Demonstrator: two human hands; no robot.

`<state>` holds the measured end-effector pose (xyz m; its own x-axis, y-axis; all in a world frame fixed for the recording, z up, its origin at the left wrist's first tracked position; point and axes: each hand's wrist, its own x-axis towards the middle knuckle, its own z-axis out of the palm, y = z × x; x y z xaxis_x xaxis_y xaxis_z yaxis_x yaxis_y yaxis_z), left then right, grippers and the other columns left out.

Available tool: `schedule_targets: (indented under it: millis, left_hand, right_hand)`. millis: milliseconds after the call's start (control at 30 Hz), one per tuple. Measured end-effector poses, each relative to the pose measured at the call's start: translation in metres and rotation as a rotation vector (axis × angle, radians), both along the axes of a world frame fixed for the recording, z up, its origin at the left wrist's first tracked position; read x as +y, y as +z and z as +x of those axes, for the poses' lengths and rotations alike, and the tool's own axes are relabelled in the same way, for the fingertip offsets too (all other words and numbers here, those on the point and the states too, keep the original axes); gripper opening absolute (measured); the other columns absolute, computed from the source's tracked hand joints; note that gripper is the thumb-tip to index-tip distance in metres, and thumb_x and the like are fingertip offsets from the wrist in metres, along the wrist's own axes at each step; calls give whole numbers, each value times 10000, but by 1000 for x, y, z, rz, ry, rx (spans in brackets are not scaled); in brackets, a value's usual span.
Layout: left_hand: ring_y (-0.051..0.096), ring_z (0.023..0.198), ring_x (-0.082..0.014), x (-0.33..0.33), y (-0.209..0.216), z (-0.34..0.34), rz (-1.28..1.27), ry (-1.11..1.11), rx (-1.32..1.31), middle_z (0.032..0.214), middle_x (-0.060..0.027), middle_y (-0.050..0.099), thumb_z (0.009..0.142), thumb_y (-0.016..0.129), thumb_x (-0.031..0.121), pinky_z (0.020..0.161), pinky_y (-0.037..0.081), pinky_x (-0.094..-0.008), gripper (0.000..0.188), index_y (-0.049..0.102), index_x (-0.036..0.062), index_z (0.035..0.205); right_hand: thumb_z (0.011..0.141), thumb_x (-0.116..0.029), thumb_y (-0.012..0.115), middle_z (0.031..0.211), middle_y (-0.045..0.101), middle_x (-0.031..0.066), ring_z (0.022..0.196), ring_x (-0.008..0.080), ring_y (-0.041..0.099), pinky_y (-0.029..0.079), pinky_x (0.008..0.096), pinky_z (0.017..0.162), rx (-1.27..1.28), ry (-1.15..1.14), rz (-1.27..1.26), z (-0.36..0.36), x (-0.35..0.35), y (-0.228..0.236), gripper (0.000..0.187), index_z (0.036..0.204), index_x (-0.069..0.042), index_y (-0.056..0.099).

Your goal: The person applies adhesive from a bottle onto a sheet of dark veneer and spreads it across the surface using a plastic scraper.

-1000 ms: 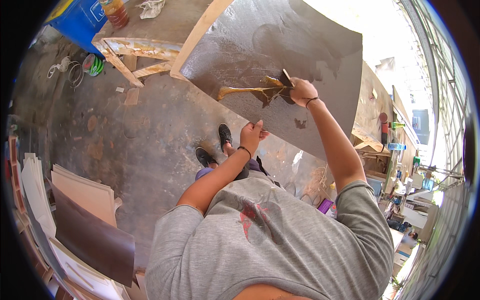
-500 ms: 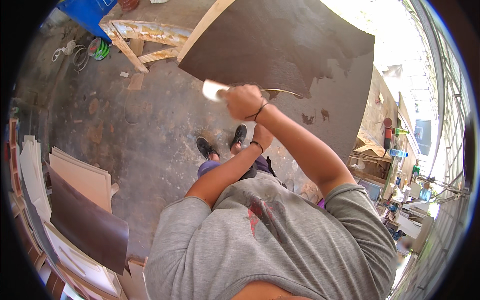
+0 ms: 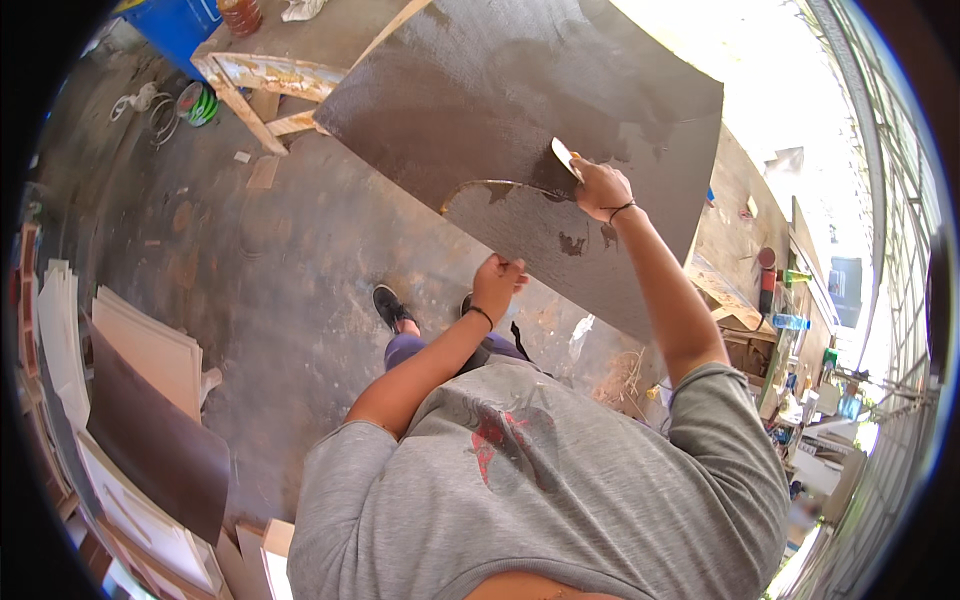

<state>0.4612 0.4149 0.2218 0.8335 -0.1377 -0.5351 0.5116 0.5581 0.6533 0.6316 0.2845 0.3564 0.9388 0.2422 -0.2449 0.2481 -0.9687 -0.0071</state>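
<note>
A large dark brown sheet (image 3: 600, 245) lies on the workbench ahead of me. Wet, shiny brown coating covers its far and left parts, and a curved pale yellowish line bounds a duller patch near me. My right hand (image 3: 603, 190) is closed round a white flat spreader (image 3: 566, 158), its blade at the sheet's surface near the middle. My left hand (image 3: 497, 285) is at the sheet's near edge, fingers curled and pinched at the rim. Its fingertips are partly hidden.
A wooden-framed bench (image 3: 275, 75) stands behind left, bearing a reddish jar (image 3: 240, 15). A green bucket (image 3: 197, 104) and white cord (image 3: 140, 100) lie on the concrete floor (image 3: 250, 260). Boards (image 3: 150, 350) are stacked at lower left. Bottles and clutter fill the right side.
My right hand has moved right and away from me with the spreader, from beyond the sheet's near edge onto its surface. My left hand has come out from beneath the right arm to the sheet's edge.
</note>
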Motion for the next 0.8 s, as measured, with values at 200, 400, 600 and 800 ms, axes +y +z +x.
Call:
schedule_targets:
  millis: [200,400,600,800]
  left_hand:
    - [641,733,-145,-38,8,-21,-9,-124,-72,880,-59,615,857,583,197,633,497,-234,204,537,29,963]
    - [595,942,-283,-64,-43,-39,736,-64,-596,964,-78,646,849,554,158,826,457,-367,273,546,19,1084]
    - [623,865,-240,-77,-25,-25,441,77,-329,935,-94,639,877,548,208,810,498,-352,231,534,30,1024]
    - [630,727,-167,-84,9,-32,11,77,43,912,-92,612,878,556,183,667,531,-296,182,526,14,938]
  right_hand:
    - [681,-127,533,798,647,170,773,321,641,501,418,694,29,291,165,-35,72,-11,303,970,-102,619]
    - [655,-141,540,724,650,149,695,321,654,518,401,595,245,711,115,-101,132,-6,300,931,-64,632]
    - [718,-170,523,821,655,138,705,290,640,510,378,613,67,642,370,-98,65,34,436,1150,-125,566]
    - [737,-117,510,902,635,176,858,334,607,471,434,755,-26,102,169,22,-72,28,411,1145,-137,564]
